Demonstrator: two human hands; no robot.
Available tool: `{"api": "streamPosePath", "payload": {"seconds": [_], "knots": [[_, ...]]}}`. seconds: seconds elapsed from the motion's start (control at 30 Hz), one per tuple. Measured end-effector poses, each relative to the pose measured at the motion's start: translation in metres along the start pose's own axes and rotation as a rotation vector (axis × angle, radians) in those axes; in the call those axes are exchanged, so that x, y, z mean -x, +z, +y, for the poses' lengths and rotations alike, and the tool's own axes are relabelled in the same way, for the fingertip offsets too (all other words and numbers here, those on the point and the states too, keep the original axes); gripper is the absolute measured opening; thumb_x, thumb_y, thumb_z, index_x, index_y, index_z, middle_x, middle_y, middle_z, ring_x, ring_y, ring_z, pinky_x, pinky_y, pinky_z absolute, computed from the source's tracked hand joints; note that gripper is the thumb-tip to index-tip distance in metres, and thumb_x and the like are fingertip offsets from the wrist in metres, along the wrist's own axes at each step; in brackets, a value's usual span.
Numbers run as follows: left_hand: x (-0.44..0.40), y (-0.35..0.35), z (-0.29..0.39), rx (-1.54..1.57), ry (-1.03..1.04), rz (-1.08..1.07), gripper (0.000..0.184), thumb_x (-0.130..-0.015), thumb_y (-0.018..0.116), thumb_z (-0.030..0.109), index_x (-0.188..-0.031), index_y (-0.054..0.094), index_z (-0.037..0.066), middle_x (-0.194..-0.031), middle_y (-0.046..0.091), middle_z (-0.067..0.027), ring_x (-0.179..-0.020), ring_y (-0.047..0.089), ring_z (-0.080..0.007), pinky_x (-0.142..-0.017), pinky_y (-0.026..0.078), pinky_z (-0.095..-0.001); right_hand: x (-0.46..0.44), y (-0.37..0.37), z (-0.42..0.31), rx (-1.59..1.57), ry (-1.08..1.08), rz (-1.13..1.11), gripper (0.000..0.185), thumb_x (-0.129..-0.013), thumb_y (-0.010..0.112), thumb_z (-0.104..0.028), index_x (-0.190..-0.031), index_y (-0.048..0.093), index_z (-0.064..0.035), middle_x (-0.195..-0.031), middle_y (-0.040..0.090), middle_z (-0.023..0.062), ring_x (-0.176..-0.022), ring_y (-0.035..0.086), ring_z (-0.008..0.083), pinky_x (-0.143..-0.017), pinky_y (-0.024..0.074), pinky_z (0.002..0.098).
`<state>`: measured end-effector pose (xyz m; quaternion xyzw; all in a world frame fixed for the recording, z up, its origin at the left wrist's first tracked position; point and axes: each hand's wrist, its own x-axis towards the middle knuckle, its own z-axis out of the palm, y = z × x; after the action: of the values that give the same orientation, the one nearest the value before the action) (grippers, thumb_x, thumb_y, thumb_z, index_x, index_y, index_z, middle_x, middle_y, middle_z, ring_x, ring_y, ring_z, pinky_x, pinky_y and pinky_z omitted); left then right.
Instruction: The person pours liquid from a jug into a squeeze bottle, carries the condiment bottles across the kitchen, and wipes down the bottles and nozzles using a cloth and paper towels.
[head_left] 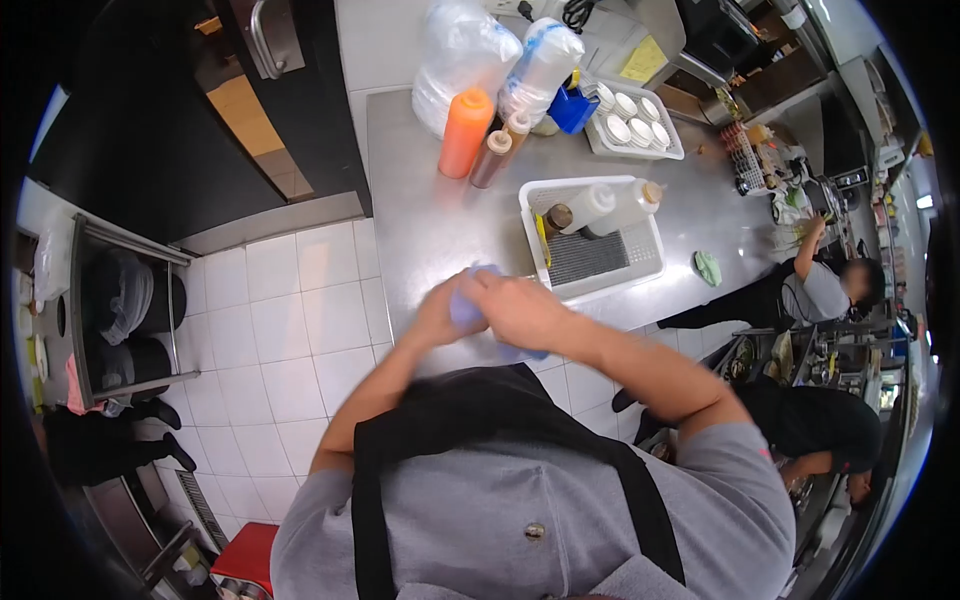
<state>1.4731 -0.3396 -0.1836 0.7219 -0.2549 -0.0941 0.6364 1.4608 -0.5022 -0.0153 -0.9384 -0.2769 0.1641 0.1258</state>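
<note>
Close together near the front edge of the steel counter [420, 215], my left hand [437, 312] and my right hand [515, 308] are both closed on a bluish-purple cloth [466, 300]. Motion blurs the fingers and the cloth. Part of something blue shows below my right hand. Just beyond my hands lies a white basket [655, 262] holding squeeze bottles [590, 207], a dark-capped bottle [557, 218] and a dark ribbed mat [590, 258].
An orange bottle [466, 132] and two smaller bottles stand by plastic bags [462, 60]. A tray of white cups [635, 150] sits behind. A green cloth [707, 267] lies at right. Other people [825, 290] work at the right; another person's legs [120, 445] show at left.
</note>
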Motion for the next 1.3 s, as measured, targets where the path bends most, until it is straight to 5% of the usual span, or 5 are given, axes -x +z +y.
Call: {"api": "streamPosePath", "payload": {"seconds": [0.2, 0.37, 0.5, 0.8, 1.3], "knots": [[-0.031, -0.039, 0.007, -0.150, -0.107, -0.670, 0.060, -0.067, 0.090, 0.026, -0.120, 0.067, 0.008, -0.116, 0.072, -0.0135, -0.105, 0.069, -0.0308, -0.092, 0.054, -0.0374, -0.013, -0.009, 0.018, 0.002, -0.460, -0.176, 0.036, -0.077, 0.066, -0.001, -0.111, 0.055, -0.0053, -0.107, 0.063, 0.0145, -0.096, 0.068, 0.0377, -0.078, 0.0565, 0.0489], [0.011, 0.039, -0.024, -0.078, -0.094, 0.511, 0.064, -0.074, 0.086, 0.021, -0.128, 0.058, 0.004, -0.114, 0.068, -0.0167, -0.106, 0.067, -0.0350, -0.090, 0.053, -0.0417, -0.014, 0.042, -0.022, -0.183, 0.245, 0.272, 0.037, -0.081, 0.067, -0.005, -0.115, 0.052, -0.0033, -0.109, 0.062, 0.0226, -0.088, 0.067, 0.0464, -0.075, 0.0549, 0.0544], [0.006, 0.027, -0.046, -0.051, -0.141, 0.481, 0.057, -0.075, 0.084, 0.017, -0.126, 0.060, 0.005, -0.114, 0.066, -0.0164, -0.111, 0.064, -0.0362, -0.094, 0.051, -0.0455, -0.015, 0.027, -0.008, -0.396, 0.168, 0.541, 0.027, -0.085, 0.072, -0.009, -0.108, 0.059, -0.0019, -0.100, 0.066, 0.0229, -0.087, 0.070, 0.0401, -0.076, 0.0571, 0.0447], [-0.043, -0.136, 0.023, -0.048, -0.393, -0.526, 0.110, -0.070, 0.090, 0.022, -0.161, 0.029, 0.014, -0.154, 0.044, -0.0222, -0.144, 0.042, -0.0373, -0.116, 0.039, -0.0446, -0.046, -0.101, 0.081, -0.477, 0.239, 0.992, 0.034, -0.089, 0.069, -0.016, -0.122, 0.068, -0.0078, -0.105, 0.070, 0.0159, -0.093, 0.070, 0.0281, -0.083, 0.0541, 0.0393], [-0.264, -0.095, 0.000, -0.381, 0.233, 0.350, 0.068, -0.071, 0.085, 0.018, -0.131, 0.055, 0.010, -0.122, 0.062, -0.0189, -0.115, 0.060, -0.0415, -0.102, 0.049, -0.0427, -0.159, -0.088, 0.115, 0.099, 0.241, 0.681, 0.038, -0.082, 0.066, -0.012, -0.120, 0.070, -0.0103, -0.112, 0.065, 0.0127, -0.101, 0.067, 0.0366, -0.085, 0.0557, 0.0456]]}}
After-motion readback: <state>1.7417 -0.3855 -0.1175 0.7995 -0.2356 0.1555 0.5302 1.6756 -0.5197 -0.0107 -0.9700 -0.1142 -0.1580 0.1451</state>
